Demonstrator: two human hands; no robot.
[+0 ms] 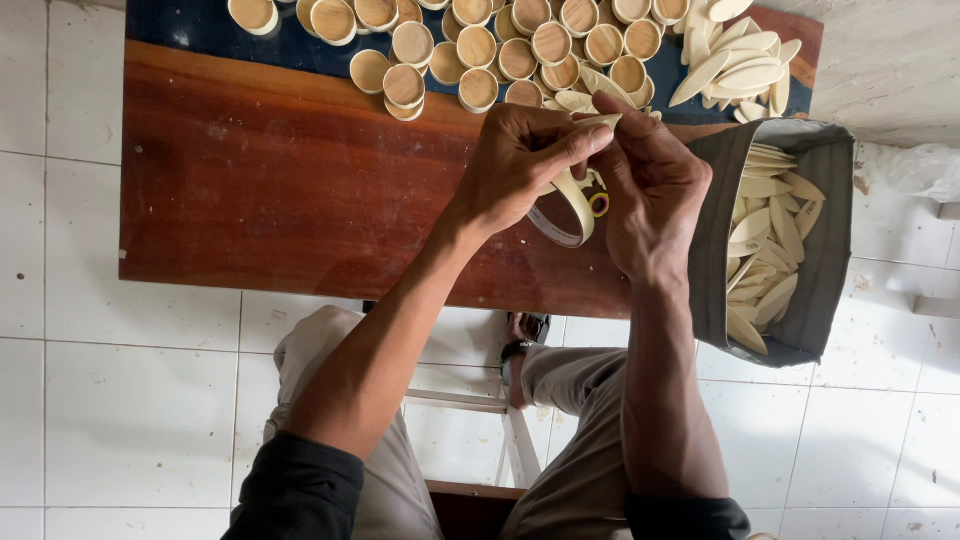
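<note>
Nearest the camera are the person's knees in pale trousers and dark sleeves, above a white stool frame (510, 440) on the tiled floor (130, 410); sitting this low puts both forearms at the height of the low wooden table (280, 190). Just beyond, over the table's near edge, the two hands meet. The left hand (515, 165) curls around a thin bent wooden strip (572, 205), a cream band looped into a ring, and its thumb and forefinger press together at the top, pinching a small flat oval wooden piece (600, 121) at the point where the loop's ends seem to meet. The right hand (650, 185) closes in from the other side, its fingers bunched and pressed against the same spot, so the piece sits squeezed between the fingertips of both hands while the loop hangs below them, partly hidden by the palms. Just beside the right wrist, a grey cloth bag (830, 170) stands open with more oval slips inside, within easy reach. Farther back, on a dark blue sheet (200, 30), lie many finished round wooden rings (480, 50) and a loose heap of oval slips (740, 60).
</note>
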